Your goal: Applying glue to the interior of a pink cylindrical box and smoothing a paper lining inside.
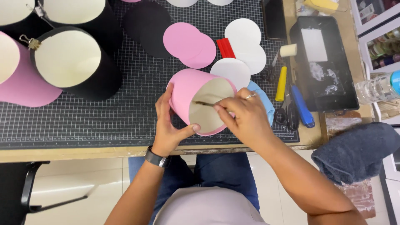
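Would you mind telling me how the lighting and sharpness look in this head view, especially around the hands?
In the head view, light is even and bright, shadows soft; the pink tube held by the left hand is sharp, its cream inside shaded; the right hand is slightly soft; the cutting mat grid lines bow from wide-angle distortion; the water bottle shows small glints.

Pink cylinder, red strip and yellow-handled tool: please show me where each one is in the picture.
Pink cylinder (183, 89): head view, on its outer pink wall, upper left.
Red strip (226, 48): head view, on the middle of the strip.
Yellow-handled tool (281, 83): head view, on the yellow handle.
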